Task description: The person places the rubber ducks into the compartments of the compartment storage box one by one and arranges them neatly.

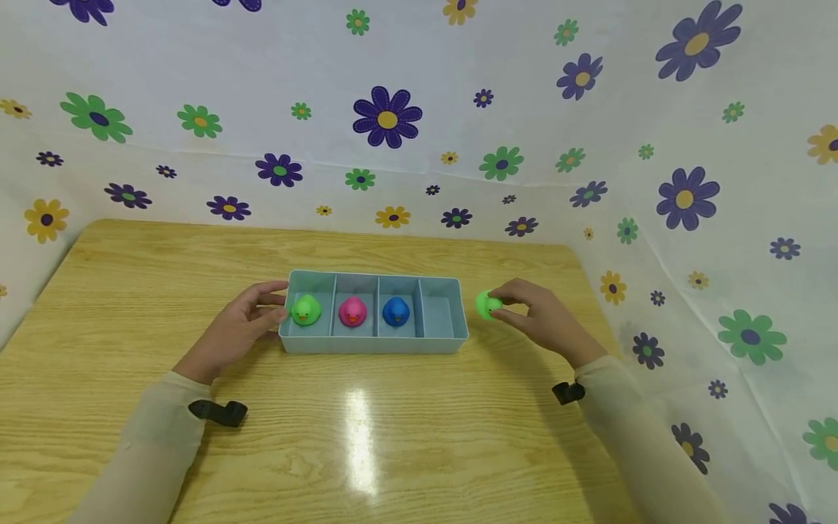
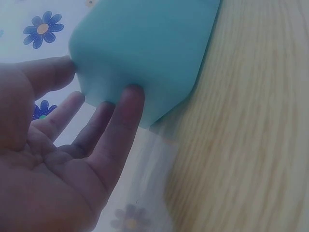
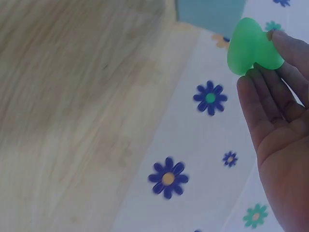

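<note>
A light blue box (image 1: 373, 346) with a row of compartments stands on the table. Its left compartment holds a green rubber duck (image 1: 305, 311); a pink duck (image 1: 353, 312) and a blue duck (image 1: 396, 311) sit in the two after it, and the rightmost one has none. At the box's left end wall (image 2: 145, 53), my left hand (image 1: 244, 324) rests its fingertips, fairly straight. Just right of the box, my right hand (image 1: 533, 313) pinches another green rubber duck (image 3: 246, 48) between thumb and fingers, the duck lying tipped on its side.
The wooden table (image 1: 366, 422) stretches out around the box. Behind it and to the right hangs a white flowered cloth (image 1: 314, 73). Dark straps (image 1: 219, 413) sit round both sleeved wrists.
</note>
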